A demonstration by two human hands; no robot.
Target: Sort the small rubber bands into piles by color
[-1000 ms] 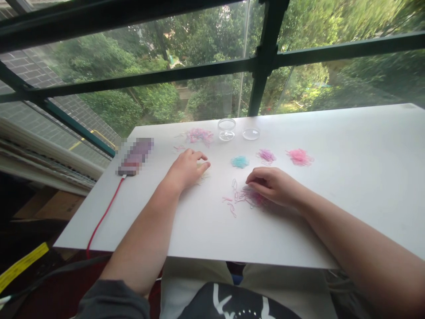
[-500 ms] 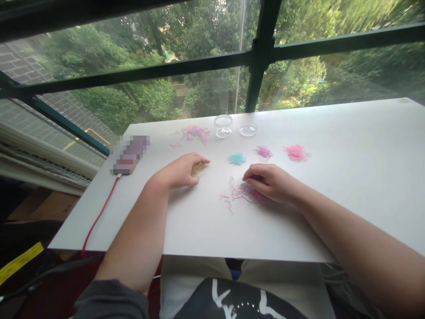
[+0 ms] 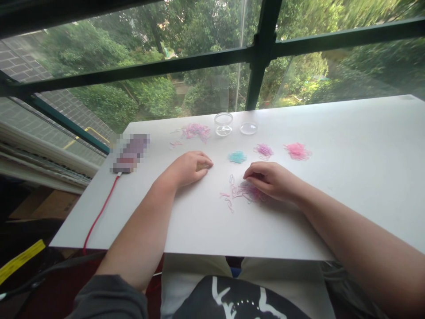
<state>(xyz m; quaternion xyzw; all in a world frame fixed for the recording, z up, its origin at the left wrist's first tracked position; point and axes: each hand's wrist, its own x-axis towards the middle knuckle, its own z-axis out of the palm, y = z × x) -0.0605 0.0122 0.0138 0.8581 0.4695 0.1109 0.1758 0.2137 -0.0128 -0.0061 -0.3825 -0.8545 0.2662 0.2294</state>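
My left hand (image 3: 192, 168) rests on the table with thumb and fingers closed around a pile of yellowish rubber bands (image 3: 201, 166), most of it hidden by the hand. My right hand (image 3: 267, 178) is curled, its thumb and fingertips pinched together, over a loose heap of mixed pink and purple rubber bands (image 3: 249, 192). Whatever is between those fingertips is too small to see. A few single bands (image 3: 229, 205) lie left of that heap. Beyond the hands are separate piles of teal bands (image 3: 237, 156), purple bands (image 3: 264, 150) and pink bands (image 3: 297, 151).
A larger mixed pink-purple pile (image 3: 195, 131) lies toward the window edge. Beside it stand a clear round container (image 3: 223, 130) and a clear shallow dish (image 3: 249, 128). On the left lies a blurred phone (image 3: 132, 153) with a red cable (image 3: 101, 212) hanging over the white table's (image 3: 358, 177) front edge.
My left thumb and fingers have drawn together around the yellowish pile, covering more of it, and the hand has shifted slightly right. My right hand stays nearly in place.
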